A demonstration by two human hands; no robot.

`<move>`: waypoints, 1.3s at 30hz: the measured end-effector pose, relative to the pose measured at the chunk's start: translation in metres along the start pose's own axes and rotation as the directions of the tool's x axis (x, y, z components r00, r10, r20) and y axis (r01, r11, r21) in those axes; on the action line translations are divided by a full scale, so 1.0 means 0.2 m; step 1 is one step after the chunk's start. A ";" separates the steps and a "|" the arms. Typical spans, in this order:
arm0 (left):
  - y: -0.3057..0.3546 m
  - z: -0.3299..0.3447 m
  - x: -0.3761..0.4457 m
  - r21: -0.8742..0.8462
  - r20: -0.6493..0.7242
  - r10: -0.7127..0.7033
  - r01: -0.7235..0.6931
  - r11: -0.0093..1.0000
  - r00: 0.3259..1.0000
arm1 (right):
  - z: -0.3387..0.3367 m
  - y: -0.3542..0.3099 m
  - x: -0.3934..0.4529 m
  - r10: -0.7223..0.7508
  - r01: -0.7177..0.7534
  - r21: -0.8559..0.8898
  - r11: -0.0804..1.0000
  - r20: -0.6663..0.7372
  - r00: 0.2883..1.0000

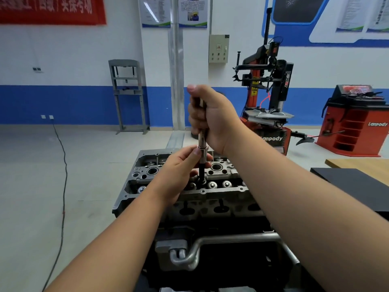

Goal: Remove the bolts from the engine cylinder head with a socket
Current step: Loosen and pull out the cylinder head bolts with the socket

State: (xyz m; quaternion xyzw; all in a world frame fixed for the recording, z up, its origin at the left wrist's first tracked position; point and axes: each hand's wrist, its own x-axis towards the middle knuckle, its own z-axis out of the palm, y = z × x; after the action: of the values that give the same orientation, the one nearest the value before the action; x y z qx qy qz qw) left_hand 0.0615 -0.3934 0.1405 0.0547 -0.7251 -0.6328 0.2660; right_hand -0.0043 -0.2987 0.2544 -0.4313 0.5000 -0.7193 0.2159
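The right hand (212,119) is wrapped in a fist around the upper part of a socket extension bar (202,138), which stands nearly upright over the engine cylinder head (219,194). The left hand (181,171) pinches the chrome socket (203,153) at the bar's lower end between thumb and fingers. Below the socket a dark bolt shank (202,172) runs down to the cylinder head's middle, in the trough between the far rail and the near edge. Round valve caps (226,183) sit in that trough to the right. Behind, a red tyre changer (267,98) and a red wheel balancer (353,123) stand on the floor (31,175).
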 end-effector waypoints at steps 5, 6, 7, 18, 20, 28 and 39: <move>-0.01 0.03 0.01 -0.049 -0.078 0.040 -0.044 0.998 0.996 | 0.07 0.05 -0.03 -0.220 0.175 -0.154 0.972 -0.358 0.908; -0.01 0.04 0.01 -0.061 -0.098 0.056 -0.062 0.996 0.994 | 0.08 0.04 -0.03 -0.217 0.175 -0.148 0.973 -0.358 0.908; -0.01 0.04 0.02 -0.061 -0.111 0.068 -0.075 0.995 0.991 | 0.08 0.03 -0.03 -0.178 0.152 -0.107 0.983 -0.321 0.930; -0.03 -0.03 0.00 -0.061 -0.005 0.020 -0.020 0.998 1.000 | 0.03 0.00 0.00 -0.032 0.031 -0.027 0.999 -0.049 0.998; -0.03 -0.02 0.00 -0.044 -0.023 0.025 -0.026 0.999 0.999 | 0.09 0.03 -0.03 -0.140 0.105 -0.148 0.983 -0.255 0.957; -0.03 0.01 0.00 -0.002 -0.050 0.072 -0.072 0.997 0.996 | 0.06 0.02 -0.01 -0.044 0.041 -0.026 0.999 -0.143 0.989; -0.02 0.04 0.01 0.017 -0.105 0.064 -0.062 0.998 0.992 | 0.05 0.11 -0.03 -0.246 0.190 -0.193 0.963 -0.333 0.910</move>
State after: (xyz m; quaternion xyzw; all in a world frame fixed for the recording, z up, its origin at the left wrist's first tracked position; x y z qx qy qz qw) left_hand 0.0557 -0.3874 0.1369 0.0670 -0.7156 -0.6155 0.3234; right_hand 0.0045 -0.3079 0.2322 -0.3635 0.5338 -0.7635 0.0060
